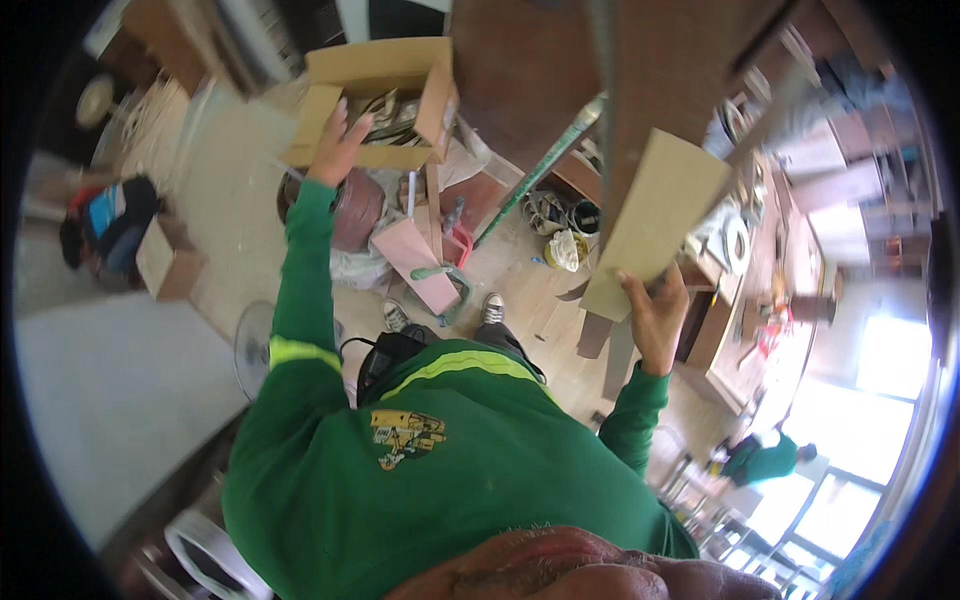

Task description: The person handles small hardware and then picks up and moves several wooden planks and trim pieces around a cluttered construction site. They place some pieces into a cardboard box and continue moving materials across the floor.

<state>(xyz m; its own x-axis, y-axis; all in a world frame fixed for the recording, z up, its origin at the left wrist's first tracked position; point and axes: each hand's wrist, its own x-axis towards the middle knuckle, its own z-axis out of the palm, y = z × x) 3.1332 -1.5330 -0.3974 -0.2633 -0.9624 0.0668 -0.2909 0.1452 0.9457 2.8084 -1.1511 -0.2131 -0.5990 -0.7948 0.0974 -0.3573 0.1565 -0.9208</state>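
Note:
My left hand point(340, 148) is raised at the near left side of an open cardboard box point(378, 60), its fingers spread and nothing in them. Whether it touches the box flap I cannot tell. Strips and scraps point(392, 112) lie inside that box. On the right, my right hand point(660, 322) grips the lower end of a thin, pale wooden board point(662, 212), thumb on its face and the other fingers mostly hidden. The board stands tilted against or in front of large brown panels point(660, 80); contact between them cannot be made out.
A green pole point(545, 168) leans between box and panels. Below the box are a brown rounded container point(357, 210) and a pink board point(415, 262). Cans point(567, 250) stand on the floor. A workbench point(745, 350) runs along the right. One person point(115, 225) crouches far left, another point(765, 462) works lower right.

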